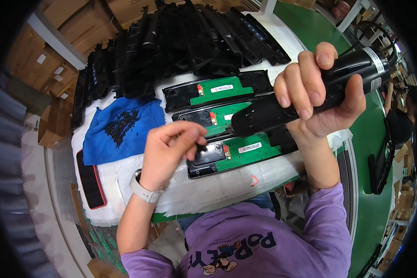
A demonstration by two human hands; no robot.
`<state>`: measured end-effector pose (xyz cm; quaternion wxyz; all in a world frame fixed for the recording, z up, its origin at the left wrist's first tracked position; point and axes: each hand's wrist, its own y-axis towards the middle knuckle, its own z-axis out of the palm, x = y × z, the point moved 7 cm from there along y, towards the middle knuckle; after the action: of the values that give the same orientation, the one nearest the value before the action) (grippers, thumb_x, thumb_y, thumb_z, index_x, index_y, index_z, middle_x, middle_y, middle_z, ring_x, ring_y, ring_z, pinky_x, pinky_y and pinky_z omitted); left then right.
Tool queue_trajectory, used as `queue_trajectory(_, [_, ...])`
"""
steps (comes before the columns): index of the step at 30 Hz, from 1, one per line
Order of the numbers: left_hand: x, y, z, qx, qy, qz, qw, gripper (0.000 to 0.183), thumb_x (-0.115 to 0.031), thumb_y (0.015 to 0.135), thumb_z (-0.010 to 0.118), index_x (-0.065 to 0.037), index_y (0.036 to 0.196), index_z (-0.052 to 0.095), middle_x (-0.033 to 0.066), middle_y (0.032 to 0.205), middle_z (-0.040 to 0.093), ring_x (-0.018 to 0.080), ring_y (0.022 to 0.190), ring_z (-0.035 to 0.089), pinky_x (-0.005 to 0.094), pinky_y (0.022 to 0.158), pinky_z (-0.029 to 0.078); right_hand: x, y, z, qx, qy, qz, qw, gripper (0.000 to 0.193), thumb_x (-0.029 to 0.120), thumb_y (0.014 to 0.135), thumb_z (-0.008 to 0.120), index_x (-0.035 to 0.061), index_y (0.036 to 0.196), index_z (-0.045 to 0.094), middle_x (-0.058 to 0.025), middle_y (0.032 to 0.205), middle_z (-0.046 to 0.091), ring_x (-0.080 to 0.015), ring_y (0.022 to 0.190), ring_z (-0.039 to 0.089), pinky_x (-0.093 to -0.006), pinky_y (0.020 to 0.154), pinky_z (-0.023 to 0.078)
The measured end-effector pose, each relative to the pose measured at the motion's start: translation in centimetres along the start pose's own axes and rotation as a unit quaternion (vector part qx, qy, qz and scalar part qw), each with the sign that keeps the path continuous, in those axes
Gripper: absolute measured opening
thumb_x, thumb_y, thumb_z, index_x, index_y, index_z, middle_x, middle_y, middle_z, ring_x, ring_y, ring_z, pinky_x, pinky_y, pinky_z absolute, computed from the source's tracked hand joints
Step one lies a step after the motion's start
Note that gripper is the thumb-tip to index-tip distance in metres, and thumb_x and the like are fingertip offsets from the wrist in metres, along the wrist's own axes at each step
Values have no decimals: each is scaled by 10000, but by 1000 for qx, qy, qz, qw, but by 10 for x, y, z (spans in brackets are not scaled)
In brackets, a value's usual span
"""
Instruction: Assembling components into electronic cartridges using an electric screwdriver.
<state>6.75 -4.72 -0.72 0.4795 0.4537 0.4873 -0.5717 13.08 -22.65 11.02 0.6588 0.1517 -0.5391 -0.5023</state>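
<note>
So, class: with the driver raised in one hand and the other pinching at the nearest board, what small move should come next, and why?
Probably lower the electric screwdriver in the right hand to where the left hand pinches at the nearest panel's black left end. Its tip hangs above the middle panel, off that spot. Whether the fingers hold a screw cannot be seen.

Three open black housings with green circuit boards [238,153] lie in a row. One black electric screwdriver [306,99], one blue cloth [120,129] bearing many small black screws [121,126], one red-edged phone [90,178].
</note>
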Motion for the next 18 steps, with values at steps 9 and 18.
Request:
queue_trajectory(9, [4,-5,18,38,44,-21,998,106,-45,807,612,34,872,641,74,745,640,52,519,508,164,466,395,-9,-6,-8,-56,36,13,998,373,389,863,464,42,1000,443,-19,665,476,-115,495,460,-313,582,421])
queue_trajectory(18, [15,-7,18,41,-22,-55,997,120,9,785,632,27,904,632,35,727,618,33,540,511,152,468,388,-12,-10,-8,-81,23,33,996,367,394,858,472,55,996,442,-5,661,472,-104,490,449,-302,572,416])
